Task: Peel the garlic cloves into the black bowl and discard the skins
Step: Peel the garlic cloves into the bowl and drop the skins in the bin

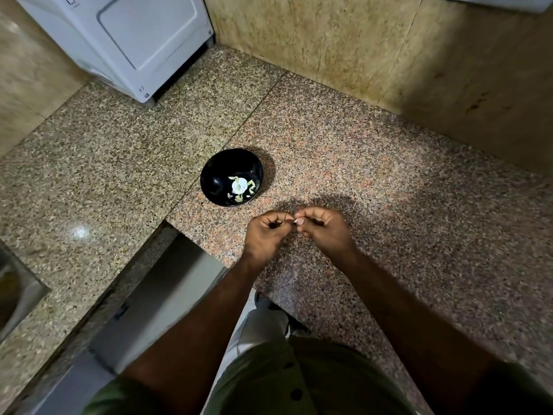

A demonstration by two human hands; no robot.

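Nearest you is your green shirt (269,381), with both bare forearms reaching out from it over the speckled stone counter (389,181). Your left hand (266,232) is curled tight, fingers folded in toward the palm, thumb and fingertips pinched together at its inner edge. Your right hand (324,227) is curled the same way, knuckles up, its thumb and forefinger meeting the left hand's fingertips. Between those pinching tips sits a small pale garlic clove (297,220), only a sliver of it showing; both hands grip it, and you cannot tell how much skin is on it. The hands hover just above the counter, close to its front edge, casting a soft shadow beyond them.

Just past your left hand, a little to the left, stands the black bowl (215,172) on the counter, apart from both hands. Inside it lie a white garlic piece (239,185) and scattered pale scraps (252,188) around it, toward the bowl's right side. A white appliance (119,40) stands at the far left corner against the wall.
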